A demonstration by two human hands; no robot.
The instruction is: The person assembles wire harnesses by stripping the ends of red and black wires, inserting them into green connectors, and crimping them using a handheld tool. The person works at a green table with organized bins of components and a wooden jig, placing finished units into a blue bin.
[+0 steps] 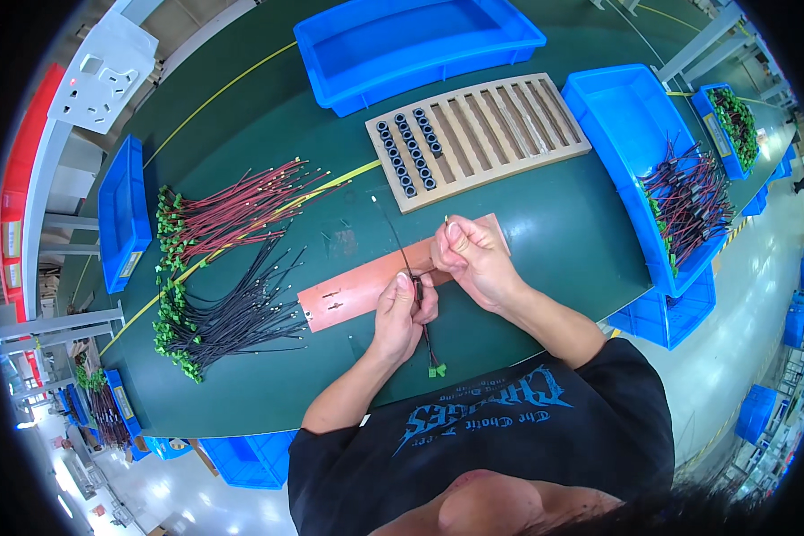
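Note:
Fingers closed, my left hand [404,308] grips a black wire [389,219] whose pale tip points away from me. A green connector [437,370] hangs on wires below that hand, and a small dark part shows at its fingertips. Just to the right, my right hand [476,259] is pinched shut on a wire with a pale yellowish tip [447,218] poking out on top; most of this wire is hidden by the fingers. Both hands are above an orange-pink strip [357,300] lying on the green table [563,255].
Red wires [241,210] and black wires [232,304] with green connectors lie at left. A slotted wooden rack [473,134] holds several black ring-ended parts. Blue bins stand behind [420,55], at left [123,214] and at right [612,107]; the right one contains wired assemblies [688,196].

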